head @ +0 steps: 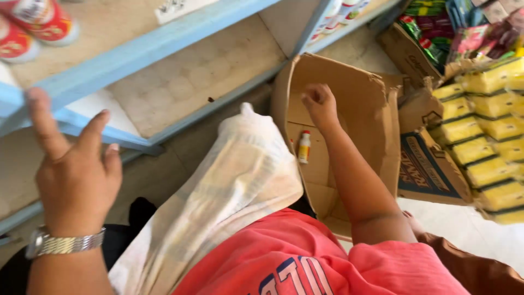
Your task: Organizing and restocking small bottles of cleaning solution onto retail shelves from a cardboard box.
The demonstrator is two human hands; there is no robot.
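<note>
Reaching right hand (pixel 320 104) into cardboard box (pixel 376 117), fingers curled.

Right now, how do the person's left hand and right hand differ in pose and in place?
The left hand is spread open, fingers raised by the blue shelf edge; the right hand is closed in a loose fist inside the cardboard box. The left wrist wears a metal watch; the right wrist is bare. The left hand is near the camera; the right hand reaches farther, above a small bottle. Neither hand visibly holds anything.
</note>
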